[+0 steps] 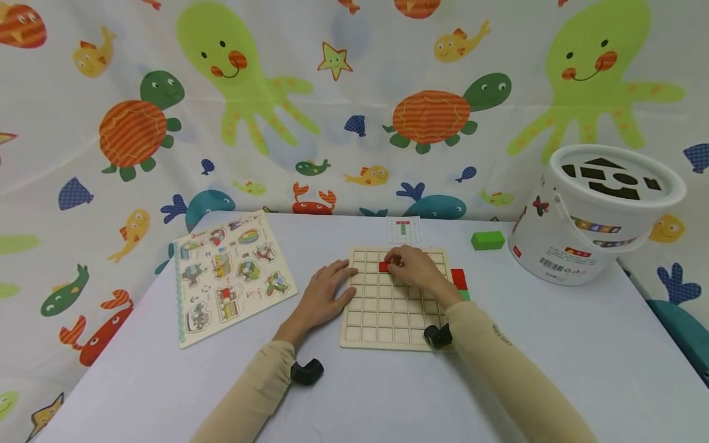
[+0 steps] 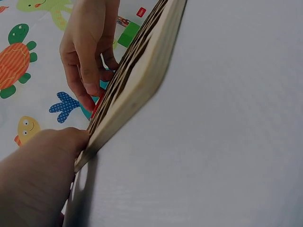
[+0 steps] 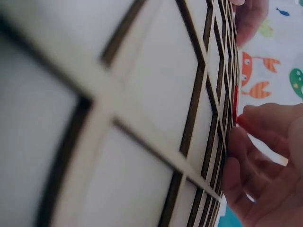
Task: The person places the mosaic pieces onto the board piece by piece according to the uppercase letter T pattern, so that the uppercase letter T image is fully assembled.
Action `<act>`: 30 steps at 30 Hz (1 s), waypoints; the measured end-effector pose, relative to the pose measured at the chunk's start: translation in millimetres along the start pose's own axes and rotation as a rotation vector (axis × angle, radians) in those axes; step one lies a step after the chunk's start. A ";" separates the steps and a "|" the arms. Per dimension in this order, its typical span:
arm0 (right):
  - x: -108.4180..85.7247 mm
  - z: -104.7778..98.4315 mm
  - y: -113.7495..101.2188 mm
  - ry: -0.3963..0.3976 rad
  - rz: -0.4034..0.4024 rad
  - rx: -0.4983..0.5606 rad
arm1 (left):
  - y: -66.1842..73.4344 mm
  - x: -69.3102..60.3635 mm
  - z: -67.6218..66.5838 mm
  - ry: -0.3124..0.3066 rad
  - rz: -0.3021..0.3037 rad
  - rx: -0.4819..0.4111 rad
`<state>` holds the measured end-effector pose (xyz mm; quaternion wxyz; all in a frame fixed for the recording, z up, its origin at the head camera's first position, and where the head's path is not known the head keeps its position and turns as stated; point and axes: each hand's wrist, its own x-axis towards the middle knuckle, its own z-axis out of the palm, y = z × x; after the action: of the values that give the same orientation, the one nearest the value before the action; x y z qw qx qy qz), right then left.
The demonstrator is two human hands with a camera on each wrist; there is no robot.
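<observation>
A wooden grid board (image 1: 370, 335) with square recesses lies flat on the table. One red square tile (image 1: 383, 267) sits in a recess near its far edge. Over that part of the board, my right hand (image 1: 416, 268) pinches another small red tile (image 3: 242, 121) between its fingertips, right beside the placed one. The fingers partly hide these tiles in the head view. My left hand (image 1: 323, 294) rests at the board's left edge, fingers spread and relaxed, fingertips touching the frame. Behind the board lies a pattern card (image 1: 412, 235) printed with red and green squares.
Red pieces (image 1: 459, 279) and green pieces (image 1: 465, 295) lie along the board's right side, partly behind the right arm. A green block (image 1: 487, 240) stands farther back. To the right is a white bucket (image 1: 559, 258); a picture puzzle board (image 1: 249, 311) lies at left.
</observation>
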<state>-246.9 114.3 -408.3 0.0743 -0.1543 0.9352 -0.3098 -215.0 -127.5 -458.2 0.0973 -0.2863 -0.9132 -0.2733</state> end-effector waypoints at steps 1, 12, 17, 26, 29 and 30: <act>-0.8 -1.3 0.5 -0.004 0.003 0.019 | -0.1 0.1 0.5 0.001 0.002 0.001; -15.2 -28.0 22.3 0.021 0.013 0.150 | -1.4 0.2 2.2 0.002 0.002 0.005; -21.8 -38.2 35.9 0.034 0.051 0.161 | -3.2 -0.3 2.3 0.002 0.007 0.021; -38.3 -53.1 55.8 0.064 0.072 0.161 | -2.8 -1.0 3.0 0.003 0.004 0.017; -43.2 -57.1 62.5 0.085 0.095 0.131 | -2.7 -0.9 2.9 0.005 0.006 0.019; -45.0 -58.4 64.3 0.093 0.104 0.126 | -2.4 -0.9 2.8 0.005 0.007 0.018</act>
<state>-233.8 210.7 -398.6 0.0566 -0.0859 0.9230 -0.3708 -215.8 -128.0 -461.9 0.1031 -0.2879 -0.9144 -0.2654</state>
